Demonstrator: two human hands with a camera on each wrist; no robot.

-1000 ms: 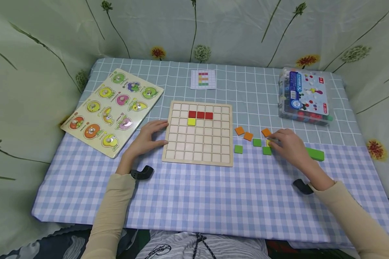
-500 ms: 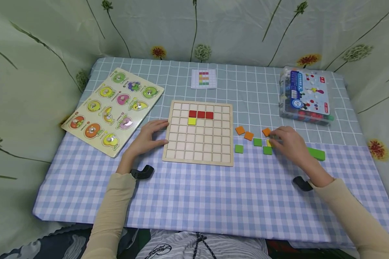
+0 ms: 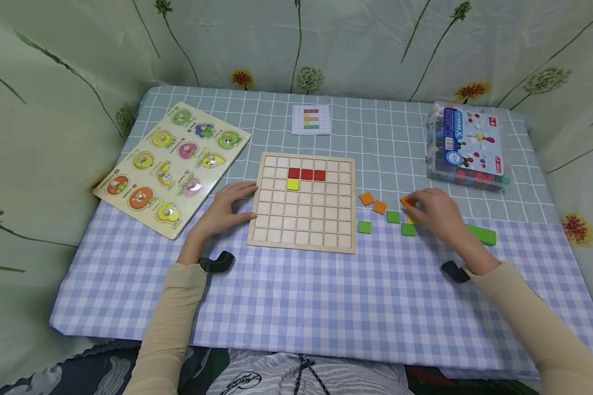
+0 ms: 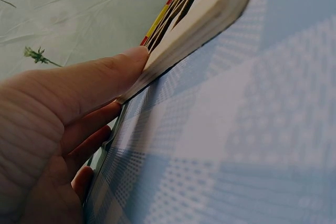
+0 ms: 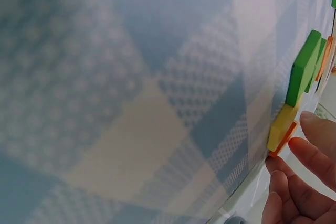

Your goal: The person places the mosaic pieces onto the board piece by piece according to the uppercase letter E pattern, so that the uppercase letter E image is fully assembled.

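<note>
My left hand (image 3: pixel 223 211) rests at the left edge of a wooden grid board (image 3: pixel 301 238), thumb and fingers spread and touching its rim. On the board lie a row of red tiles (image 3: pixel 306 174) and one yellow tile (image 3: pixel 293 184) below the leftmost. My right hand (image 3: pixel 437 214) is over the loose tiles right of the board. In the right wrist view its fingertips are right at an orange tile (image 5: pixel 284 140) and a yellow tile (image 5: pixel 281 128), thumb and forefinger apart. A green tile (image 5: pixel 303 72) lies beside them. Part of the yellow tile is hidden by the hand in the head view.
Other orange tiles (image 3: pixel 379 207) and green tiles (image 3: pixel 364 226) lie beside the board. A pattern card (image 3: pixel 298 120) is behind it. A fruit puzzle board (image 3: pixel 178 164) lies left. A clear plastic box (image 3: pixel 466 145) stands back right; a long green block (image 3: pixel 481 235) is behind the right wrist.
My right hand has shifted slightly up and left, so its fingertips now cover part of the orange tile. My left hand and the board stay put.
</note>
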